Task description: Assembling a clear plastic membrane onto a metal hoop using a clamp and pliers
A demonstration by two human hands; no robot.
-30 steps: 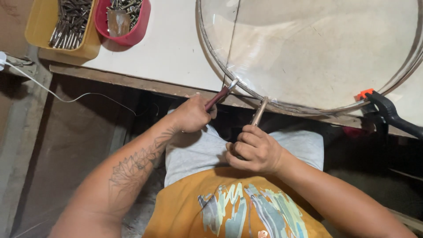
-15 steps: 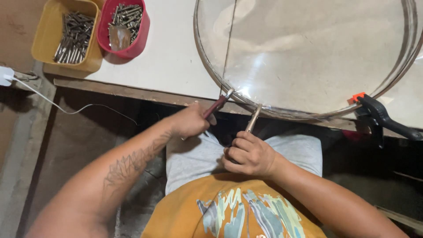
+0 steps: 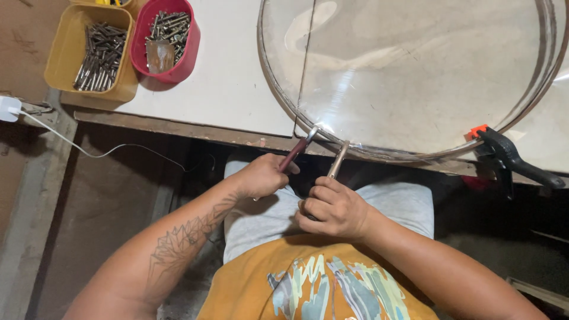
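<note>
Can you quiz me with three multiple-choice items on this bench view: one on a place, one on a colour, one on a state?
1. Where is the black spring clamp?
A. On the hoop's rim at the table edge, on the right
B. Inside the yellow tray
C. In the left hand

2. What colour is the bin next to the yellow tray?
A. Blue
B. Red
C. White

3. What are the two hands doing?
A. Both lie empty on the table
B. Each grips a tool whose tip meets the hoop's near rim
C. Both lift the hoop

Key: 1 A, the black spring clamp bites the round hoop at the table edge. 2 B, the red bin sits beside the yellow tray. 3 B, the left hand holds a dark-red-handled tool and the right hand a metal tool.
</note>
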